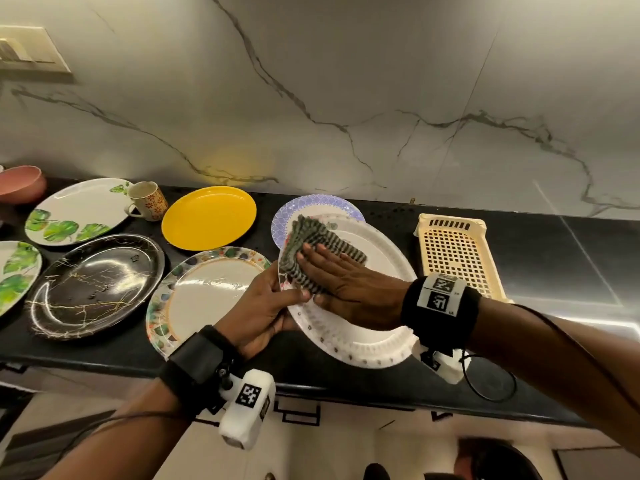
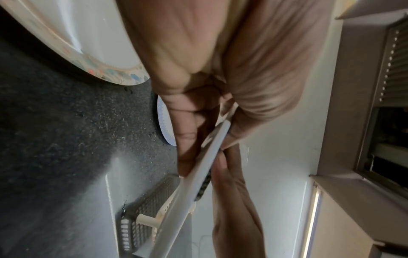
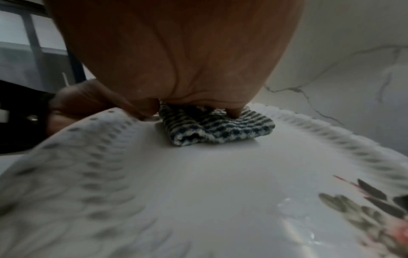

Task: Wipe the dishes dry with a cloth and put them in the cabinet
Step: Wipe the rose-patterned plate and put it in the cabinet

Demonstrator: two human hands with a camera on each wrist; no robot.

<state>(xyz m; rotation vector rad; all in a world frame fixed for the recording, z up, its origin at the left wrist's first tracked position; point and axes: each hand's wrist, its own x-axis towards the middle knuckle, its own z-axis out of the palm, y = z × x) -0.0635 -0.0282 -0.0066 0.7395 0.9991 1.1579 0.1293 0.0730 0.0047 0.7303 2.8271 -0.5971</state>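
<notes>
Head view, dish-drying at a black stone counter (image 1: 554,258). The white oval plate with a ribbed, dotted rim and a floral print (image 1: 346,344) is held over the counter's near edge. The left hand (image 1: 263,306) grips its rim at 9 o'clock, thumb curled onto the upper face and fingers underneath. The right hand (image 1: 343,278) lies flat, fingers straight and together, pressing the folded dark-and-white striped cloth (image 1: 301,244) onto the plate's face toward 10 o'clock; it clasps nothing. Taken from the held plate: a lilac scale-patterned plate (image 1: 287,213) lies partly beneath its far edge at 11 o'clock, a cream perforated plastic basket (image 1: 457,251) at 2 o'clock, a leaf-rimmed white plate (image 1: 204,292) just beside at 9 o'clock, and a plain yellow round plate (image 1: 209,223) at 10 o'clock. Further toward 9 o'clock lies a black plate veined in gold (image 1: 93,285). Whether the held plate touches the lilac one cannot be told.
</notes>
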